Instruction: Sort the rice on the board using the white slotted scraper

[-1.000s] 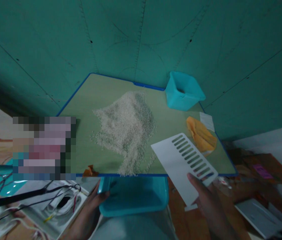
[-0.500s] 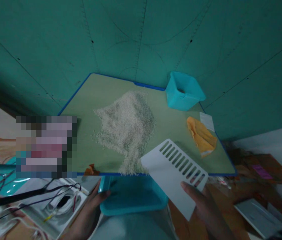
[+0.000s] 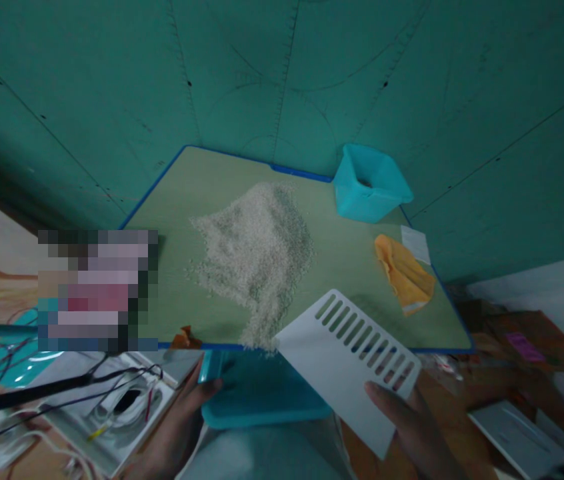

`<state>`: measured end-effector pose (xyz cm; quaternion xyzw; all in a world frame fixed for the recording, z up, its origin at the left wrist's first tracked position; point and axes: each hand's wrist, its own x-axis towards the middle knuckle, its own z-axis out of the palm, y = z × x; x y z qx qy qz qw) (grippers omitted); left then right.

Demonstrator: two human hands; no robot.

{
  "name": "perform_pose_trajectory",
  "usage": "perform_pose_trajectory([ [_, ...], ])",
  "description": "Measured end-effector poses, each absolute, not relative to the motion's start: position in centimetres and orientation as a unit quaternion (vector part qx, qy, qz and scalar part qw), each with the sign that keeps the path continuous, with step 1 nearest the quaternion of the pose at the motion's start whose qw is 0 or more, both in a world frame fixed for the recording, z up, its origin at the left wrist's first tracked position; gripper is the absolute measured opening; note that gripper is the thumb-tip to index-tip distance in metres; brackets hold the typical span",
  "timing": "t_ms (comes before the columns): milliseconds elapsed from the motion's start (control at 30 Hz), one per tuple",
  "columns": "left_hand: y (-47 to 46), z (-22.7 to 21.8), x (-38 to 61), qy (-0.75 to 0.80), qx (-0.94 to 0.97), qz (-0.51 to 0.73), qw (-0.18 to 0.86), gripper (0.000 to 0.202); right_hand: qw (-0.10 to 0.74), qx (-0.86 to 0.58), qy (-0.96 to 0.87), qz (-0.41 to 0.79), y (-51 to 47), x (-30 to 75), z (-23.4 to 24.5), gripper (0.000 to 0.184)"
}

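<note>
A heap of pale rice-like grains point(image 3: 262, 240) covers the middle of the board-like table point(image 3: 162, 193), with a narrow tongue reaching its front edge. My right hand point(image 3: 407, 420) grips a flat white slotted plastic sheet point(image 3: 322, 360), thumb on top; the sheet's left corner touches or nearly touches the grain tongue. Below the front edge, a teal tray point(image 3: 267, 393) sits against my body, and my left hand point(image 3: 192, 407) grips its left side with the thumb over the rim. The other fingers of that hand are hidden.
At the back right stands a turquoise bin point(image 3: 369, 193) with something dark inside. A yellow cloth point(image 3: 405, 277) and a white paper point(image 3: 415, 243) lie on the right. A brown scrap point(image 3: 185, 338) sits near the front edge. Cables and a white box point(image 3: 117, 407) are lower left.
The white slotted sheet has moved slightly toward me and left, down over the front edge. My left hand and the tray have stayed nearly still.
</note>
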<state>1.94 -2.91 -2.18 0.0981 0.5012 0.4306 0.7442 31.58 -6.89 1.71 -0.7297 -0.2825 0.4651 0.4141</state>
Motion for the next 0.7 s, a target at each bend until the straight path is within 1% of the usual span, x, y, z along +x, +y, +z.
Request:
perform_pose_trajectory([
  [133, -2.9, -2.4, 1.8, 0.504, 0.110, 0.422, 0.746, 0.058, 0.443, -0.753, -0.243, 0.422, -6.7, 33.3, 1.8, 0.042],
  [267, -2.9, -2.5, 1.9, 0.493, 0.115, 0.418, 0.754, 0.061, 0.481, -0.752, -0.210, 0.400, -6.1, 34.1, 2.5, 0.041],
  [433, -2.8, -2.5, 2.2, 0.482, 0.120, 0.421, 0.759, 0.062, 0.516, -0.750, -0.211, 0.356, -6.2, 34.1, 2.9, 0.041],
  [567, -2.8, -2.4, 2.2, 0.485, 0.122, 0.418, 0.759, 0.062, 0.508, -0.751, -0.207, 0.369, -6.3, 33.0, 2.5, 0.041],
  [633, -2.8, -2.5, 2.0, 0.484, 0.126, 0.414, 0.760, 0.059, 0.498, -0.749, -0.216, 0.379, -6.0, 32.2, 2.2, 0.042],
  [700, -2.9, -2.8, 1.7, 0.480, 0.128, 0.414, 0.763, 0.055, 0.489, -0.745, -0.228, 0.393, -5.7, 31.4, 1.9, 0.039],
])
